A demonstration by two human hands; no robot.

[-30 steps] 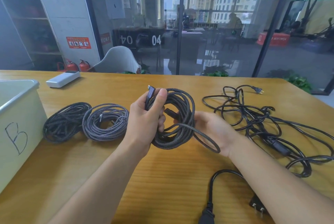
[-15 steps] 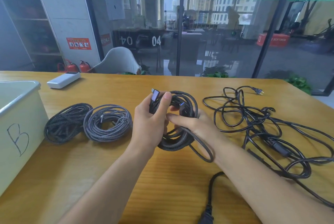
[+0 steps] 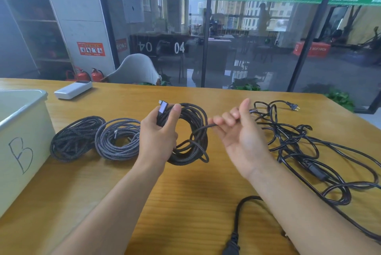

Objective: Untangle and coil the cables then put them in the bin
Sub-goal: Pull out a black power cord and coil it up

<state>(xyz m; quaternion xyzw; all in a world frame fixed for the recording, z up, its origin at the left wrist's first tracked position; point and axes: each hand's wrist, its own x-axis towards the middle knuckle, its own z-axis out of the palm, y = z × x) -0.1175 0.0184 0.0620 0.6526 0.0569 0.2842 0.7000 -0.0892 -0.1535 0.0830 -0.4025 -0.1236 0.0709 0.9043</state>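
Head view, only 1 camera. Left hand (image 3: 158, 137) grips a coil of dark braided cable (image 3: 189, 133) held up above the wooden table (image 3: 185, 203), thumb pressing the plug end (image 3: 162, 108) against the top of the loops, fingers curled round the bundle. Right hand (image 3: 241, 137) is palm-up just right of the coil, fingers curled, pinching the loose tail (image 3: 204, 128) of the same cable; the tail runs roughly level from the coil's right side to those fingertips, so its long axis lies left-right between the 2 hands. Key relation: the free end lies right of the coil and the right hand already has it, so that hand looks best placed to wrap or tuck it round the loops while the left hand steadies them. 2 finished coils, a dark one (image 3: 76, 137) and a grey one (image 3: 117, 139), lie side by side on the table left of the hands, touching or nearly so. Bin (image 3: 24, 131) marked B stands at the far left, nearer the left hand; nothing visible inside it from here. Tangled black power cords (image 3: 299, 141) sprawl to the right, not sorted yet. White power bank (image 3: 73, 89) sits behind the bin. Judged: third coil nearly done, nothing binned yet.
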